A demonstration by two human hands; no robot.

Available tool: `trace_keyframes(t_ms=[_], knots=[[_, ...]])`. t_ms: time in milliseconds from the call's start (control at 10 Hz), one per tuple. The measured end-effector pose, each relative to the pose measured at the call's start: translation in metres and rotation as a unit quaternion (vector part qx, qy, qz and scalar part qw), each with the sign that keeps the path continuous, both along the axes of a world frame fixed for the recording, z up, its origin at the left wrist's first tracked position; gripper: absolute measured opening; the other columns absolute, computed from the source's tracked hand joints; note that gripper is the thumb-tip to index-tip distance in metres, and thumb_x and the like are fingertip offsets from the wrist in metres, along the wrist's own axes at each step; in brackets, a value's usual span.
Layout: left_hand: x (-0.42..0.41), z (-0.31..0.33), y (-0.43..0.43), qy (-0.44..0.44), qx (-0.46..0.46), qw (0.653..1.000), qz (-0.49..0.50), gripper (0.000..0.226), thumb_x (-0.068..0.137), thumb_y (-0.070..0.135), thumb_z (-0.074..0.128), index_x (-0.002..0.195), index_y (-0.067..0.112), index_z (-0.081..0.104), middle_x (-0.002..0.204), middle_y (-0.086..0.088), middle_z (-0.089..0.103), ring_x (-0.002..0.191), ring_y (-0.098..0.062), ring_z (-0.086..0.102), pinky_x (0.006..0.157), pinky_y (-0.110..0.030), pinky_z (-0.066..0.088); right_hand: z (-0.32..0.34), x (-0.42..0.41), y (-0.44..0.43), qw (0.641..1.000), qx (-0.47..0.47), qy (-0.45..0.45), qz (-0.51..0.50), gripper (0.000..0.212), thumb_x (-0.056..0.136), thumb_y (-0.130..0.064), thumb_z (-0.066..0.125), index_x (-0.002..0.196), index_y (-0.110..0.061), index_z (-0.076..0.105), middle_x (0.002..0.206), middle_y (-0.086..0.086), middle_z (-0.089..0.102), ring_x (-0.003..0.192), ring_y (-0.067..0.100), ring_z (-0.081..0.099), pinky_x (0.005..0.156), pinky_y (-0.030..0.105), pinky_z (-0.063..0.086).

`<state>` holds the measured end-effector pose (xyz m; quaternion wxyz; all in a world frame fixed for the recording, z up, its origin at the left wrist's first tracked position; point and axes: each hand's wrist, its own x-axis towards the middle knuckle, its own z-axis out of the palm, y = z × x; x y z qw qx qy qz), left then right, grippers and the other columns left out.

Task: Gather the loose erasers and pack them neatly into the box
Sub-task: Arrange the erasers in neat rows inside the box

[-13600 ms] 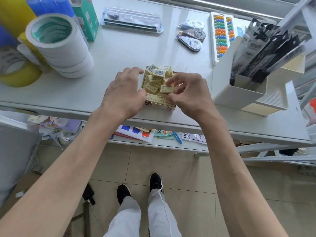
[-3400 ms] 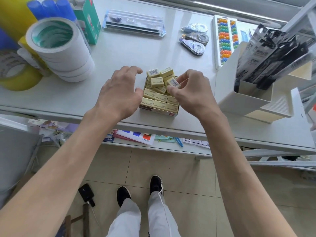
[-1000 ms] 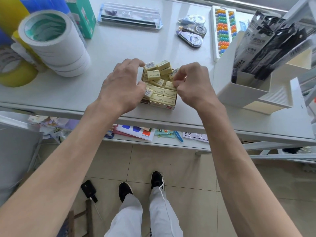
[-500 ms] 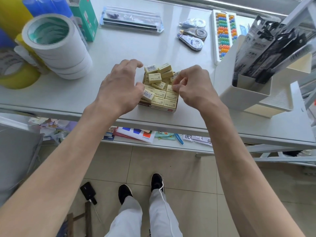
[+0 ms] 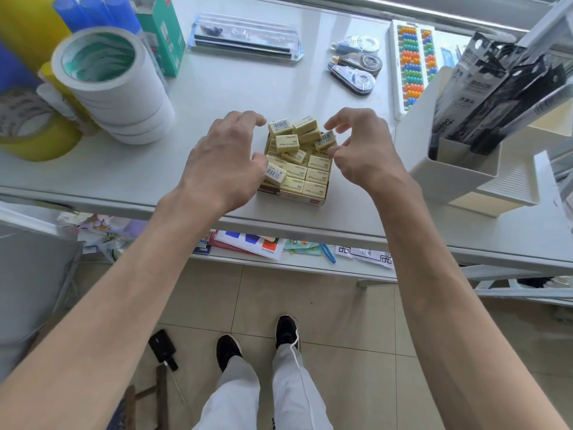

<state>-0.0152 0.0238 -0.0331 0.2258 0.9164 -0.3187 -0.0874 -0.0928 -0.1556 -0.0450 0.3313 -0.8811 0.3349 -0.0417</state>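
A small cardboard box stands near the table's front edge. Yellow erasers lie in flat rows in its front half, and several loose ones are heaped at the back. My left hand is at the box's left side, its thumb on a tilted barcode eraser whose left end is hidden under the hand. My right hand is at the box's right side and pinches another barcode eraser between thumb and forefinger.
A stack of white tape rolls and a yellow roll stand at the left. A white organiser with black packets stands on the right. Correction tapes, an abacus and a clear pencil case lie behind.
Since half a second ago my right hand has opened out a little around its barcode eraser. My left hand still has the tilted eraser at the box's left edge.
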Motion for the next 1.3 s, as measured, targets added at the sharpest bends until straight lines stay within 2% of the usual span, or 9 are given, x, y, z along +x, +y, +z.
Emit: trace_keyframes(t_ms=[200, 400, 600, 800, 900, 1000, 1100, 1200, 1300], knots=[[0.000, -0.001, 0.000, 0.000, 0.001, 1.000, -0.001, 0.049, 0.093, 0.017, 0.051, 0.141, 0.022, 0.040, 0.143, 0.001, 0.043, 0.129, -0.017, 0.040, 0.095, -0.038, 0.038, -0.003, 0.002, -0.005, 0.999, -0.032, -0.007, 0.003, 0.023, 0.087, -0.003, 0.067, 0.106, -0.015, 0.072, 0.107, 0.005, 0.064, 0.087, 0.016, 0.058, 0.058, 0.015, 0.037], [0.003, -0.001, 0.000, 0.001, 0.003, 1.000, 0.001, 0.049, 0.093, 0.018, 0.050, 0.140, 0.023, 0.040, 0.143, 0.002, 0.043, 0.129, -0.017, 0.039, 0.096, -0.038, 0.037, 0.005, -0.002, -0.011, 0.999, -0.034, 0.020, 0.003, 0.017, 0.088, -0.007, 0.068, 0.104, -0.013, 0.072, 0.099, 0.008, 0.066, 0.077, 0.016, 0.060, 0.054, 0.017, 0.040], [0.003, -0.001, -0.001, -0.001, 0.001, 1.000, 0.001, 0.049, 0.093, 0.018, 0.051, 0.141, 0.023, 0.039, 0.143, 0.002, 0.043, 0.130, -0.017, 0.039, 0.096, -0.038, 0.037, 0.019, -0.011, -0.014, 1.000, 0.011, 0.025, -0.005, 0.012, 0.092, -0.017, 0.068, 0.102, -0.012, 0.070, 0.094, 0.005, 0.066, 0.076, 0.015, 0.059, 0.057, 0.021, 0.043], [0.004, -0.001, -0.002, -0.002, 0.000, 1.000, 0.003, 0.049, 0.093, 0.018, 0.051, 0.141, 0.023, 0.039, 0.144, 0.001, 0.043, 0.130, -0.017, 0.039, 0.097, -0.038, 0.037, 0.031, -0.019, -0.002, 0.991, 0.090, 0.046, 0.085, 0.021, 0.081, -0.013, 0.081, 0.101, -0.014, 0.075, 0.090, 0.001, 0.073, 0.082, 0.016, 0.069, 0.063, 0.021, 0.054], [0.002, 0.000, -0.003, -0.005, 0.000, 1.000, 0.003, 0.049, 0.093, 0.018, 0.051, 0.141, 0.023, 0.039, 0.144, 0.001, 0.043, 0.130, -0.018, 0.039, 0.097, -0.038, 0.038, 0.025, -0.020, 0.005, 0.985, 0.114, 0.057, 0.119, 0.025, 0.077, -0.013, 0.085, 0.099, -0.016, 0.076, 0.089, 0.001, 0.073, 0.077, 0.012, 0.066, 0.061, 0.017, 0.053], [0.002, 0.000, -0.003, -0.005, 0.000, 1.000, 0.002, 0.050, 0.093, 0.018, 0.051, 0.141, 0.023, 0.039, 0.144, 0.001, 0.043, 0.130, -0.018, 0.040, 0.096, -0.038, 0.038, 0.021, -0.020, 0.008, 0.983, 0.104, 0.074, 0.134, 0.028, 0.073, -0.011, 0.088, 0.098, -0.016, 0.076, 0.086, 0.001, 0.069, 0.068, 0.006, 0.059, 0.052, 0.012, 0.046], [0.003, 0.000, -0.002, -0.006, -0.002, 1.000, 0.004, 0.050, 0.093, 0.017, 0.052, 0.141, 0.023, 0.040, 0.143, 0.001, 0.044, 0.129, -0.018, 0.041, 0.095, -0.038, 0.039, 0.025, -0.020, 0.005, 0.979, 0.111, 0.080, 0.150, 0.031, 0.075, -0.011, 0.086, 0.103, -0.017, 0.074, 0.092, 0.001, 0.068, 0.070, 0.006, 0.059, 0.056, 0.016, 0.047], [0.005, -0.001, -0.002, -0.004, -0.004, 1.000, 0.008, 0.049, 0.093, 0.017, 0.052, 0.140, 0.022, 0.040, 0.142, 0.000, 0.044, 0.128, -0.018, 0.042, 0.095, -0.039, 0.039, 0.029, -0.014, 0.007, 0.987, 0.091, 0.000, 0.135, 0.021, 0.086, -0.013, 0.076, 0.105, -0.019, 0.074, 0.093, -0.002, 0.069, 0.075, 0.005, 0.059, 0.059, 0.016, 0.050], [0.005, -0.002, -0.003, 0.003, -0.005, 1.000, 0.009, 0.049, 0.092, 0.018, 0.051, 0.140, 0.022, 0.041, 0.142, 0.001, 0.044, 0.128, -0.018, 0.041, 0.096, -0.040, 0.038, 0.022, 0.001, 0.018, 0.993, 0.051, -0.050, 0.099, 0.015, 0.087, -0.013, 0.072, 0.101, -0.016, 0.076, 0.089, -0.001, 0.069, 0.067, 0.001, 0.056, 0.052, 0.009, 0.045]])
